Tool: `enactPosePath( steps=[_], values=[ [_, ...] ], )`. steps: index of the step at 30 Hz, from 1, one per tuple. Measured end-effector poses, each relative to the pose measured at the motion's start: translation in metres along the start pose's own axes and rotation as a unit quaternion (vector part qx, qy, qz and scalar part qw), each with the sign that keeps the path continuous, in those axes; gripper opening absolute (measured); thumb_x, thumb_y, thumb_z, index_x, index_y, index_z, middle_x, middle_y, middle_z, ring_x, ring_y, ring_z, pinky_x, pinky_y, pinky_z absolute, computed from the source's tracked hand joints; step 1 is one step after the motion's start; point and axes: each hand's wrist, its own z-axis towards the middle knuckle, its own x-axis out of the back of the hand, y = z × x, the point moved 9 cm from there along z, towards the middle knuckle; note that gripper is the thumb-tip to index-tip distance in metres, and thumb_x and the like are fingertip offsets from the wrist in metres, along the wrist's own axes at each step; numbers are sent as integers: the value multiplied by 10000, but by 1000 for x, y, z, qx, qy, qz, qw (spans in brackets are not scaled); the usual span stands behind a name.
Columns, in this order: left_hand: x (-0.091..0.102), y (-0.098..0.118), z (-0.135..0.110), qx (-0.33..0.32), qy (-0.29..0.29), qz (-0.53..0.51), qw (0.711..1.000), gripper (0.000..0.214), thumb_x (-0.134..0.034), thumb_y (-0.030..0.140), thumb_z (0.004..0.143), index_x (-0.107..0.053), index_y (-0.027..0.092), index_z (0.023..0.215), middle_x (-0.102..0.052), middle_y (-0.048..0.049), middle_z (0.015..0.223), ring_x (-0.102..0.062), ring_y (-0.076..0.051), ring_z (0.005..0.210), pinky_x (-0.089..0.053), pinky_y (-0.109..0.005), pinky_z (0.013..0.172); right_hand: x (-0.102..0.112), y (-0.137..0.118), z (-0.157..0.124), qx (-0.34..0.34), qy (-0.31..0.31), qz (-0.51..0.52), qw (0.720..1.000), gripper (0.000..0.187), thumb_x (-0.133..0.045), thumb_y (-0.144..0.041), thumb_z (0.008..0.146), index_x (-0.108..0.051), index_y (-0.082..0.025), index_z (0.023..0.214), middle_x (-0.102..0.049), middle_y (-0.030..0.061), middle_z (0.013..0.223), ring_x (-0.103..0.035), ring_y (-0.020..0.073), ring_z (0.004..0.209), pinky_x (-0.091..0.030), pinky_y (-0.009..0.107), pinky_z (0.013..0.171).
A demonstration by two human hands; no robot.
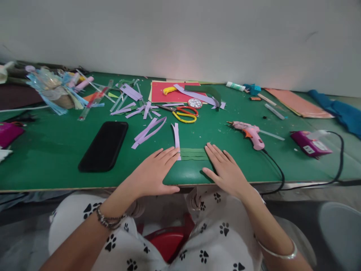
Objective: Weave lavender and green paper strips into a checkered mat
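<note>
Several green paper strips [193,154] lie side by side near the table's front edge. My left hand [153,169] rests flat over their left end, fingers stretched out and thumb apart. On the right end lie the fingertips of my right hand [225,169], also flat with the thumb spread. A purple paper strip [176,135] runs upright across the left end of the green ones, partly hidden by my left fingertips. Just beyond my left hand sits a folded purple strip [149,131]. Both palms face down and neither hand grips anything.
Scissors [186,114] with red and yellow handles lie beyond the strips, near cut purple scraps [131,92] and red paper [175,92]. A black phone [103,146] is at left. To the right are a pink glue gun [249,132], its cord, and a purple box [311,143].
</note>
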Motion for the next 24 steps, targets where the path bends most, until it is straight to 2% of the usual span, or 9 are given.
enactPosePath(
  steps=[5,8,11,12,14,16,19,20,24],
  values=[
    [4,0,-1,-4,20,-20,1000,826,-497,617,759,-341,69,1358,-293,-152,1457,-273,-285,1339,-231,-437,1094,1,0,-1,3,-10,12,1000,637,-247,-542,878,-289,-199,1412,-320,78,1459,-275,220,1348,-261,476,1064],
    [7,-2,0,6,27,-35,999,777,-491,599,778,-369,80,1343,-331,-146,1441,-311,-276,1323,-253,-430,1089,18,-5,7,19,16,24,999,543,-287,-507,884,-473,-209,1298,-418,101,1402,-343,258,1308,-310,510,1022],
    [10,-3,2,17,44,-44,998,675,-471,551,820,-412,93,1312,-387,-139,1412,-356,-266,1296,-276,-427,1077,54,-26,32,78,111,61,989,369,-373,-389,888,-626,-199,1078,-540,123,1265,-476,255,1180,-378,455,973],
    [12,-3,2,18,54,-46,997,646,-468,535,830,-425,94,1299,-408,-140,1398,-371,-264,1286,-283,-425,1073,62,-39,44,115,121,85,982,325,-390,-336,888,-630,-192,1054,-588,121,1178,-529,232,1100,-417,416,933],
    [15,-3,3,14,75,-54,996,599,-476,505,840,-452,90,1269,-449,-147,1365,-396,-260,1266,-303,-416,1061,67,-70,73,198,94,129,967,298,-387,-210,887,-602,-185,1091,-621,93,1082,-558,182,1024,-450,332,879],
    [18,-3,2,8,89,-66,994,555,-491,486,840,-490,87,1225,-485,-151,1328,-414,-259,1250,-325,-403,1049,63,-95,104,241,66,105,963,338,-369,-95,864,-606,-176,1092,-602,91,1120,-529,179,1066,-440,309,871],
    [20,-4,1,0,99,-85,992,531,-516,467,833,-505,89,1205,-512,-148,1296,-433,-257,1230,-345,-396,1038,43,-112,149,230,22,16,973,382,-369,-31,837,-643,-188,1051,-519,93,1288,-489,223,1117,-429,326,842],
    [20,-5,1,0,99,-88,991,533,-520,461,832,-499,88,1213,-511,-149,1296,-435,-258,1228,-346,-398,1038,36,-113,160,218,8,-4,976,369,-394,-27,826,-649,-184,1043,-525,96,1284,-483,231,1122,-425,320,834],
    [18,-8,1,6,91,-89,992,549,-527,452,829,-474,92,1240,-489,-152,1321,-421,-266,1239,-334,-421,1045,22,-101,184,167,-18,-18,986,275,-450,-36,806,-670,-138,937,-657,117,1033,-566,199,967,-418,269,779]
  ],
)
